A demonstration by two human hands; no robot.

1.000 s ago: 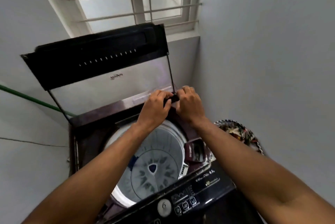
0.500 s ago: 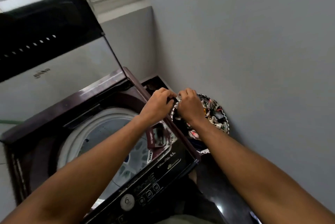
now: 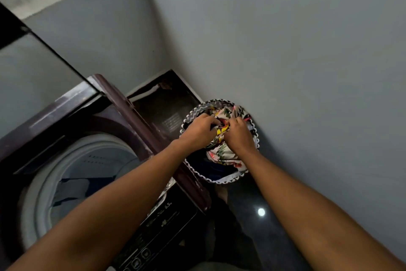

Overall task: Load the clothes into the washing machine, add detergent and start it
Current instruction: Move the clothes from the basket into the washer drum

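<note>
Floral white crumpled garment (image 3: 222,154) in round zigzag-trimmed fabric laundry basket (image 3: 228,179), frame centre. Left hand (image 3: 198,131), right hand (image 3: 238,135): fingers curled, pinching cloth. Maroon top-load washing machine (image 3: 131,106) lower left, lid up (drum contents unclear). Loading barely begun; detergent, start pending.

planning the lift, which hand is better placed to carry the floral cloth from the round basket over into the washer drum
Left, probably. The left hand grips the floral printed cloth on the side of the round zigzag-trimmed basket nearest the white washer drum. The right hand also grips it, but on the wall side.
</note>
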